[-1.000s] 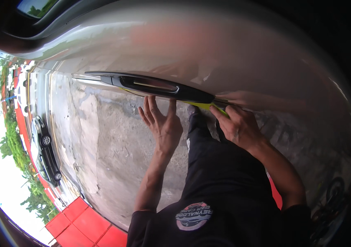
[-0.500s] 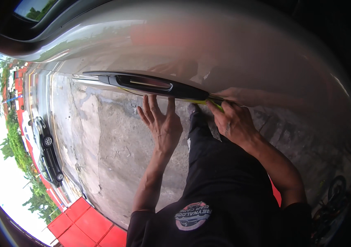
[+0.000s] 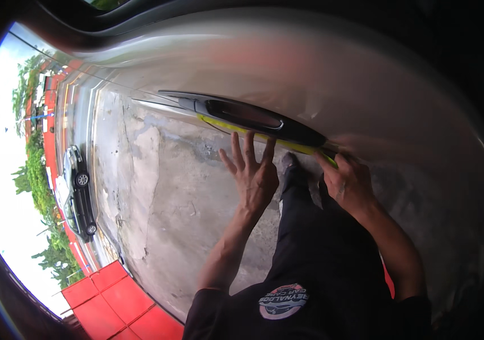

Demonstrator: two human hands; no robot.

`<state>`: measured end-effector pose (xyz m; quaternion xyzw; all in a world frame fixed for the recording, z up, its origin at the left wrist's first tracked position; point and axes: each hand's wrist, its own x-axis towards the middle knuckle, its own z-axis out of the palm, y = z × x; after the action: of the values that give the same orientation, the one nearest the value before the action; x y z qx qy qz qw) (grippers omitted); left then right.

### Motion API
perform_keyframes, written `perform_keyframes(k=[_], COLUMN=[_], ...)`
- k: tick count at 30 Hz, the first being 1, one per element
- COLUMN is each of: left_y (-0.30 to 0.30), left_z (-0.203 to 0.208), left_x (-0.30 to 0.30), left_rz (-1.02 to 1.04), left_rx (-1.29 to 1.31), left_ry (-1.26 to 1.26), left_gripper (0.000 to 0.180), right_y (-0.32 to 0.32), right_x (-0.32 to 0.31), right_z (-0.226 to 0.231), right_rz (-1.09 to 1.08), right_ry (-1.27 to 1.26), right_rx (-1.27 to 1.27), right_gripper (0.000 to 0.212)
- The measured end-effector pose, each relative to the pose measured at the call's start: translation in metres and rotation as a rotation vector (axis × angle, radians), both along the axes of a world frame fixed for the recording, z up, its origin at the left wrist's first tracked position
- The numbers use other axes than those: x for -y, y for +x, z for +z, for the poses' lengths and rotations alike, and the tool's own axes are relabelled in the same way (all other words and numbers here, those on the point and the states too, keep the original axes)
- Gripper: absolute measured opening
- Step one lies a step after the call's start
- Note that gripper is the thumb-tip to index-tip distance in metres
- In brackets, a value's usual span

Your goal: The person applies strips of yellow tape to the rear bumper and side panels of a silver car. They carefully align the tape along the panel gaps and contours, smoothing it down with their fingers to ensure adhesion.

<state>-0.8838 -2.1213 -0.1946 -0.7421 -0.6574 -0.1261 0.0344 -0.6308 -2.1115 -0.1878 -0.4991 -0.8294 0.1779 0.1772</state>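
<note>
A long black trim piece with an oblong recess sticks out from a glossy grey-beige car panel. Along its lower edge runs a thin yellow-green strip, whose material I cannot make out. My left hand has its fingers spread, the tips at the strip and the trim's lower edge, holding nothing. At the trim's right end, my right hand is closed with thumb and finger on the end of the yellow-green strip. Its fingertips are partly hidden.
Below is a stained, cracked concrete floor, with my shoe under the trim. A red tiled block stands at the lower left. Beyond it a dark car is parked by the road. The car's window frame curves overhead.
The view has shifted, so the panel and trim sit further right. More of the yellow-green strip shows along the trim's lower edge. Both hands keep nearly the same places on it.
</note>
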Motion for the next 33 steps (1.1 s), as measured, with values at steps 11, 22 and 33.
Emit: perform_keyframes(k=[11,22,33], left_y=[-0.021,0.019,0.03], left_z=[0.004,-0.007,-0.011], left_x=[-0.015,0.004,0.004], left_rz=[0.033,-0.111,-0.029], left_rx=[0.075,0.023,0.0], left_ry=[0.099,0.03,-0.002], left_gripper=[0.063,0.072,0.073], right_y=[0.006,0.021,0.08], right_x=[0.008,0.018,0.033], right_z=[-0.001,-0.021,-0.009], right_rz=[-0.042,-0.035,0.081], right_ry=[0.001,0.109,0.002], right_rx=[0.01,-0.036,-0.33], right_gripper=[0.045,0.053,0.049])
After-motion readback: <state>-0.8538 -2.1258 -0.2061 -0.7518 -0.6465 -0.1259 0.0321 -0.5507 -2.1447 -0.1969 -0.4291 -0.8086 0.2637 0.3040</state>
